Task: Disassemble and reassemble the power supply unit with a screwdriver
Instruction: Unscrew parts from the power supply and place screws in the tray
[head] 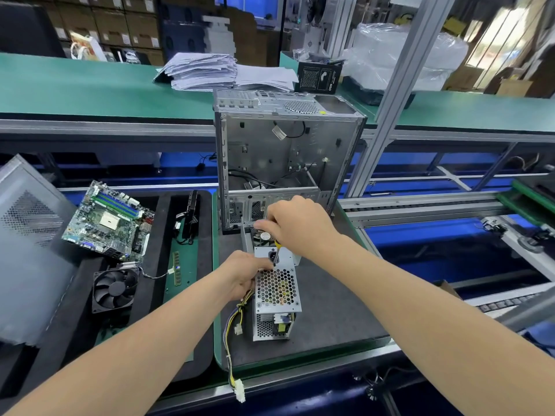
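The power supply unit is a silver metal box with lots of little holes. It lies near the middle of the grey mat, a bit to the left side. Its far end is just in front of the computer case, which stands up at the far edge of the mat with its open side facing the person.

The left hand holds the box at its far left corner, with the fingers curled round the edge. The right hand is above the far end of the box. Its fingers are curled tight round the top of the screwdriver, which has a yellow and black handle. The screwdriver points down, and its tip is at the far end of the box, right by the black socket there.

A bunch of yellow and black wires comes out of the left side of the box. It runs to the near edge of the mat, where a white plug hangs over.

To the left, on a black tray, lie a green motherboard, a black fan and a thin memory stick. A pile of papers sits on the green bench behind.
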The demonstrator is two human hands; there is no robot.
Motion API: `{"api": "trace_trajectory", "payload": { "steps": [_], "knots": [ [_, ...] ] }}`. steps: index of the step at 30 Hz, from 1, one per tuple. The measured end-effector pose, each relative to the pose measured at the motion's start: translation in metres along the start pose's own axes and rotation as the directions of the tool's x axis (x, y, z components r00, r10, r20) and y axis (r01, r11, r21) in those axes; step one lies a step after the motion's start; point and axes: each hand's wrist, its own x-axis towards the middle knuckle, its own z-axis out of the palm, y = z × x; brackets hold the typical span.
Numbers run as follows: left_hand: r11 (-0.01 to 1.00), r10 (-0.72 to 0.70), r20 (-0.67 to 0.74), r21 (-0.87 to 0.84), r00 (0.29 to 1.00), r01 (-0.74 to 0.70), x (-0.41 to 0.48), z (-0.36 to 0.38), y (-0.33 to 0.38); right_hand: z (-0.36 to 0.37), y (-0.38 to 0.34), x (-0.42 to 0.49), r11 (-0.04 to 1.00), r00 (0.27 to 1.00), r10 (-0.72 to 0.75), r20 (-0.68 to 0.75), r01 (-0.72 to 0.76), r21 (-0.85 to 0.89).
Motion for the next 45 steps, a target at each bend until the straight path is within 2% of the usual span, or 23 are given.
{"api": "trace_trajectory", "payload": {
  "steps": [3, 7, 9, 13, 18, 22, 24, 26, 28, 31, 34, 36, 38, 40, 42, 45],
  "knots": [
    [1.0, 0.0, 0.02, -0.004, 1.0, 0.0, 0.0, -0.001, 0.0, -0.004, -0.001, 0.001, 0.999, 0.999, -0.006, 0.036, 0.005, 0.04],
    [1.0, -0.001, 0.033, -0.001, 0.999, 0.001, 0.0, -0.002, -0.001, -0.02, 0.008, -0.002, 0.969, 0.963, -0.245, 0.116, 0.242, 0.04],
    [1.0, -0.004, 0.029, 0.016, 1.0, 0.004, 0.0, -0.003, -0.001, -0.022, 0.01, -0.004, 0.963, 0.956, -0.266, 0.124, 0.259, 0.071],
    [1.0, -0.02, 0.038, -0.01, 0.999, 0.021, 0.002, -0.003, -0.001, -0.02, 0.009, -0.004, 0.981, 0.98, -0.151, 0.132, 0.133, 0.14],
    [1.0, -0.014, -0.005, 0.015, 1.0, 0.014, 0.003, -0.001, -0.001, -0.013, -0.003, -0.001, 0.983, 0.985, 0.074, 0.158, -0.099, 0.156],
    [1.0, -0.023, -0.004, 0.013, 1.0, 0.023, 0.001, -0.002, -0.001, -0.017, 0.001, -0.003, 0.973, 0.98, 0.099, 0.171, -0.132, 0.191],
    [0.999, -0.029, 0.015, -0.021, 0.999, 0.029, 0.004, -0.004, -0.001, -0.022, 0.011, -0.007, 0.951, 0.983, 0.145, 0.112, -0.17, 0.257],
    [0.998, -0.022, -0.01, -0.056, 1.0, 0.021, 0.005, -0.009, 0.001, -0.023, 0.027, -0.011, 0.914, 0.969, 0.246, -0.012, -0.228, 0.337],
    [0.996, -0.017, -0.085, -0.085, 0.996, 0.01, 0.008, -0.014, 0.002, -0.014, 0.046, -0.017, 0.84, 0.926, 0.373, -0.062, -0.308, 0.446],
    [0.992, -0.039, -0.158, -0.121, 0.987, 0.02, 0.01, -0.019, 0.0, 0.019, 0.072, -0.031, 0.64, 0.835, 0.55, 0.025, -0.441, 0.629],
    [0.994, -0.051, -0.195, -0.105, 0.979, 0.031, 0.009, -0.019, -0.01, 0.069, 0.092, -0.05, 0.38, 0.674, 0.723, 0.154, -0.573, 0.726],
    [0.994, -0.058, -0.235, -0.101, 0.97, 0.035, 0.008, -0.019, -0.019, 0.102, 0.1, -0.064, 0.231, 0.575, 0.781, 0.246, -0.631, 0.741],
    [0.992, -0.074, -0.266, -0.121, 0.961, 0.043, 0.008, -0.02, -0.028, 0.13, 0.105, -0.076, 0.131, 0.511, 0.8, 0.316, -0.661, 0.739],
    [0.99, -0.086, -0.29, -0.133, 0.953, 0.049, 0.006, -0.022, -0.036, 0.151, 0.107, -0.085, 0.087, 0.489, 0.8, 0.348, -0.668, 0.739],
    [0.992, -0.078, -0.317, -0.119, 0.945, 0.041, 0.003, -0.025, -0.042, 0.164, 0.106, -0.09, 0.097, 0.499, 0.79, 0.357, -0.677, 0.73],
    [0.995, -0.06, -0.351, -0.101, 0.934, 0.026, -0.005, -0.03, -0.051, 0.17, 0.102, -0.091, 0.244, 0.562, 0.737, 0.375, -0.739, 0.628]
  ]
}}
